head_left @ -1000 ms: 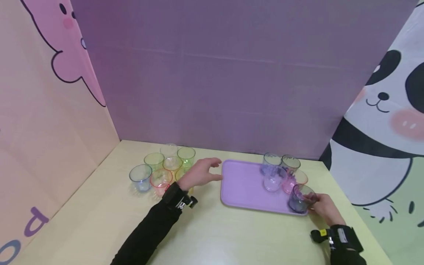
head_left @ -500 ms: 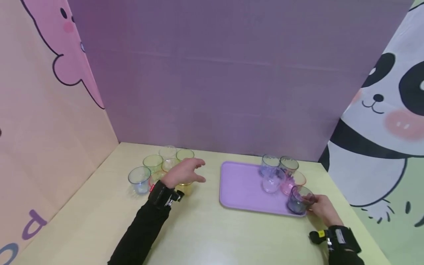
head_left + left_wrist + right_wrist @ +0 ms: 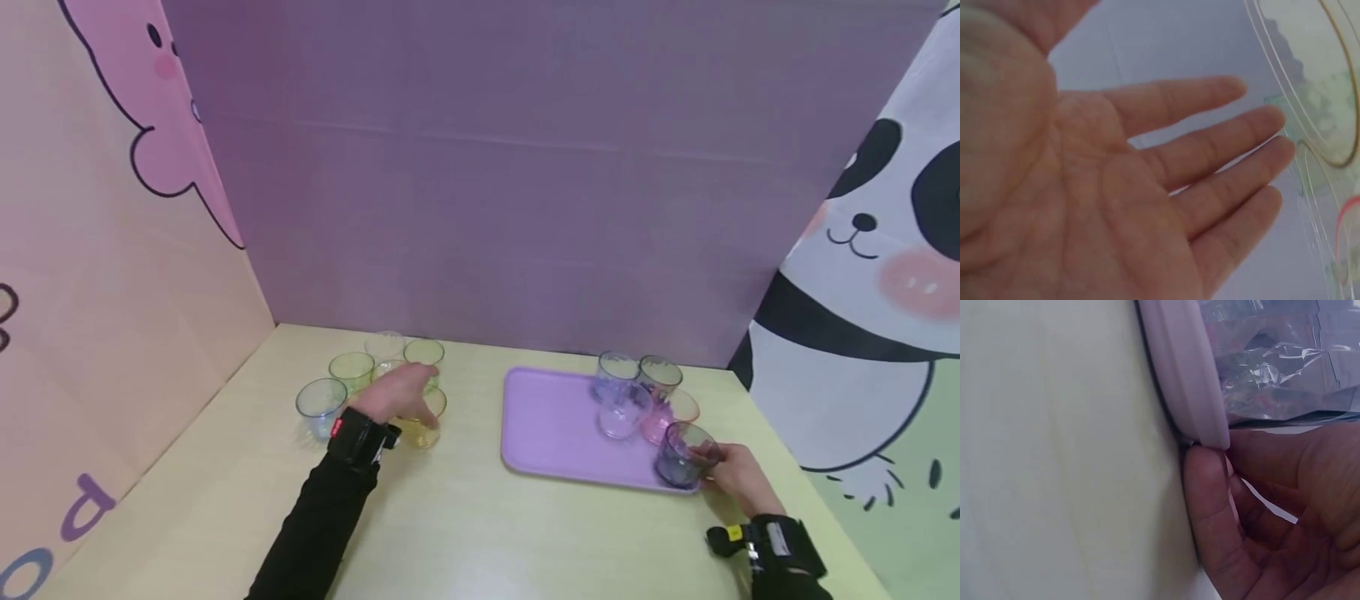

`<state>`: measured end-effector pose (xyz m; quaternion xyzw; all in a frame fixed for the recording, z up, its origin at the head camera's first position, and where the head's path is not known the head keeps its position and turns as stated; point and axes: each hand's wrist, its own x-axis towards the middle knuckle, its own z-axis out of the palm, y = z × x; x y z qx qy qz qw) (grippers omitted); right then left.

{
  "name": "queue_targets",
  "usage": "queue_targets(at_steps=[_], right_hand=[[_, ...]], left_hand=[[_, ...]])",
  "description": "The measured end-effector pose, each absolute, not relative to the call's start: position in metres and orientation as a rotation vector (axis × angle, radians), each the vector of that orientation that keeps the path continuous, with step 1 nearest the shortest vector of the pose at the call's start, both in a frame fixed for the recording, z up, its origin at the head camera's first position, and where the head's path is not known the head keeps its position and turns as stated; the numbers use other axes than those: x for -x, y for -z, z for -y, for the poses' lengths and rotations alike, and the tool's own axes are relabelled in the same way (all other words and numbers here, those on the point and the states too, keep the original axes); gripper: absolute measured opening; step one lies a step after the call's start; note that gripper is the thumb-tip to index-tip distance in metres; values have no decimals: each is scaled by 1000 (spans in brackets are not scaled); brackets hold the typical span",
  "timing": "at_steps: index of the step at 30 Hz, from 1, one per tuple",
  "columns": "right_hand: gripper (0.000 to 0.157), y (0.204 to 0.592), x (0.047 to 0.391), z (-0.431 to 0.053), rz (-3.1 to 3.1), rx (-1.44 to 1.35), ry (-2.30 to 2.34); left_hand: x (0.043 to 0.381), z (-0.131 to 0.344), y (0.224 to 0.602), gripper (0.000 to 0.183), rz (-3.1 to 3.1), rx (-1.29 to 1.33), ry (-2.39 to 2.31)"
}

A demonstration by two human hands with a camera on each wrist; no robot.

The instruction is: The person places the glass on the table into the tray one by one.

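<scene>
My left hand is over the glass group on the left, fingers spread and extended. In the head view its thumb lies by a yellow glass; whether they touch I cannot tell. The left wrist view shows the open palm with nothing in it, and clear glass rims beyond the fingertips. At the near right corner of a purple tray, my right hand pinches the rim between thumb and finger. Right above those fingers a dark purple-grey glass stands on the tray.
Beside the left hand are a blue glass, green glasses and a clear glass, with others partly hidden. Several tinted glasses, including a pink glass and a lilac glass, occupy the tray's right side. A purple wall rises behind the table.
My left hand has moved left, away from the tray edge, to the yellow glass among the left group. The right hand keeps its pinch on the tray corner.
</scene>
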<state>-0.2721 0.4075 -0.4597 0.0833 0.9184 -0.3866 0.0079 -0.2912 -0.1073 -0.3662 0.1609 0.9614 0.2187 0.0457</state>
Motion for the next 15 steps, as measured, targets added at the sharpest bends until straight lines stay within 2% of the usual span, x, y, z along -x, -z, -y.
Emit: queue_targets(at_steps=[6, 15], right_hand=[[42, 459, 272, -408, -2863, -271, 1202], [41, 457, 273, -409, -2836, -306, 1205]], left_hand=[[293, 110, 370, 89, -2934, -448, -573], [297, 106, 372, 82, -3008, -508, -328]])
